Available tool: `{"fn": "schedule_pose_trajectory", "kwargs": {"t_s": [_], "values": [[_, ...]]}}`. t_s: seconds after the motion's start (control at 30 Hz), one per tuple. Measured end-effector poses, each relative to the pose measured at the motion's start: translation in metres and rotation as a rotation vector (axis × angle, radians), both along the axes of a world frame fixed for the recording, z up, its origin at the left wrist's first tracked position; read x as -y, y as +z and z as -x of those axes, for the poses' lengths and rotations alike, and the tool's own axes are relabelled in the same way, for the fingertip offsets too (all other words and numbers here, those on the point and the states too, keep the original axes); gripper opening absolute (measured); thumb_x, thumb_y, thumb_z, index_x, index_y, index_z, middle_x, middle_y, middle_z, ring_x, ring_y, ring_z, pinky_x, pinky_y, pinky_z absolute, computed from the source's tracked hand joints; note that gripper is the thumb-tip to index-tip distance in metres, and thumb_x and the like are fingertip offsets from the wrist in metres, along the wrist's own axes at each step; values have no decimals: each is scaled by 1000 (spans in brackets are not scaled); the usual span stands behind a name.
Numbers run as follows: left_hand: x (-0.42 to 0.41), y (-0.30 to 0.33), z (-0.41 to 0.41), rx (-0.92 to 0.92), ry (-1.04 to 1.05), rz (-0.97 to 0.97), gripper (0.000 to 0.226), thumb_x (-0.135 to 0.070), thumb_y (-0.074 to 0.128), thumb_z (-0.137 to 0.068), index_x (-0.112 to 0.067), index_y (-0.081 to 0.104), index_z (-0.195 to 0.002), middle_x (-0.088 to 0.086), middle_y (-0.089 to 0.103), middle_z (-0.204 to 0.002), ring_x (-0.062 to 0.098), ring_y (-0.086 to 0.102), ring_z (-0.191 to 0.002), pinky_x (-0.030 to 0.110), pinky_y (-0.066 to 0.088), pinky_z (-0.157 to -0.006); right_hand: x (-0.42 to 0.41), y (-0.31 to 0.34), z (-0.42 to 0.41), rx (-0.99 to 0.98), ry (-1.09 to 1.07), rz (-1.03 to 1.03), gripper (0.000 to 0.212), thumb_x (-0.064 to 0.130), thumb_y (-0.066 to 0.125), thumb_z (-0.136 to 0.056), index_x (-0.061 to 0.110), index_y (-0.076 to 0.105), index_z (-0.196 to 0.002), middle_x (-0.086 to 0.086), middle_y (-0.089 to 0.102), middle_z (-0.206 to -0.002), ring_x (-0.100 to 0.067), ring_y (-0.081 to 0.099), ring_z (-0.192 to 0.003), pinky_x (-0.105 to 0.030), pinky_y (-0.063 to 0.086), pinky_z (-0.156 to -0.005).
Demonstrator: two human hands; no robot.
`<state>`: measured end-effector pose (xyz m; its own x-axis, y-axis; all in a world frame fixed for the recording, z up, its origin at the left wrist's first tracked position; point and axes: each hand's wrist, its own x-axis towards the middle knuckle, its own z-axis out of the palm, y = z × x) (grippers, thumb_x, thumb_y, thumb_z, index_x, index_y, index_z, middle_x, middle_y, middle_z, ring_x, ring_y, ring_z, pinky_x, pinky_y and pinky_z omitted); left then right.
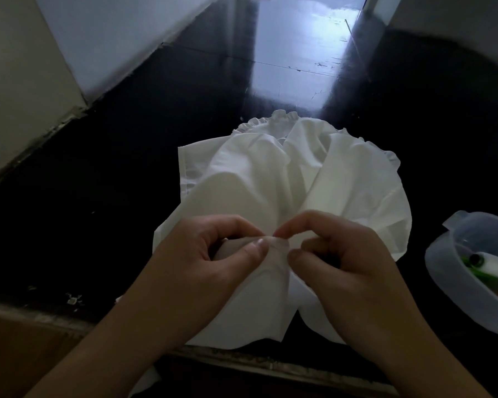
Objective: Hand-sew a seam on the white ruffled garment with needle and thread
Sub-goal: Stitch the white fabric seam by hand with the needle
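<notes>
The white ruffled garment (285, 173) lies bunched on a dark glossy surface, its frilled edge at the far side. My left hand (210, 262) grips a fold of the cloth near its front edge, thumb on top. My right hand (337, 257) sits just to the right, fingers curled, thumb and forefinger pinching at the same fold where the hands meet. The needle and thread are too small to make out.
A clear plastic tub (443, 271) at the right edge holds a white spool (489, 262) and green items. The dark surface (127, 182) ends in a worn front edge (242, 360) near me. A pale wall (26, 81) rises at left.
</notes>
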<state>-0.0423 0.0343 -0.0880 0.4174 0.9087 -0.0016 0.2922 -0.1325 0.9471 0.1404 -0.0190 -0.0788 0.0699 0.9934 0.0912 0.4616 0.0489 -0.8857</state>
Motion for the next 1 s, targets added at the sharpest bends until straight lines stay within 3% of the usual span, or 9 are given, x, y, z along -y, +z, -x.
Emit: {"fn": "schedule_pose_trajectory", "kwargs": {"t_s": [0.37,0.5,0.67,0.8,1.0], "values": [[7,-3,-5,-56,116,-88,14,-31,74,-88,-27,78,-76,-16,75,-72,0,72,-69,11,49,-57,0,-3,3,161,-50,-50,21,7,65,-87,25,63,-77,7,50,-46,-10,47,-43,-18,34,-47],[10,-4,-8,-56,142,-84,15,-31,74,-90,-26,78,-76,-15,76,-71,1,73,-68,16,53,-57,1,-5,9,243,-94,-111,11,28,62,-90,29,61,-79,10,54,-49,-12,56,-48,-14,35,-46],[14,-4,-11,-37,154,-91,15,-34,72,-91,-27,78,-79,-13,76,-73,3,74,-69,29,59,-62,2,-11,12,356,-127,-157,18,16,67,-93,29,58,-84,12,52,-51,-9,57,-51,-14,34,-47],[14,-5,-10,-21,150,-85,13,-31,73,-93,-26,78,-81,-11,77,-75,6,75,-71,40,62,-66,1,-12,11,325,-112,-128,18,12,64,-91,30,63,-87,11,54,-52,-11,58,-52,-16,35,-47],[11,-5,-8,-63,132,-133,13,-30,75,-93,-28,77,-79,-15,76,-75,2,73,-72,33,59,-65,-2,-10,9,261,-98,-90,20,13,68,-91,24,65,-75,9,62,-58,-11,62,-59,-23,42,-52]]}}
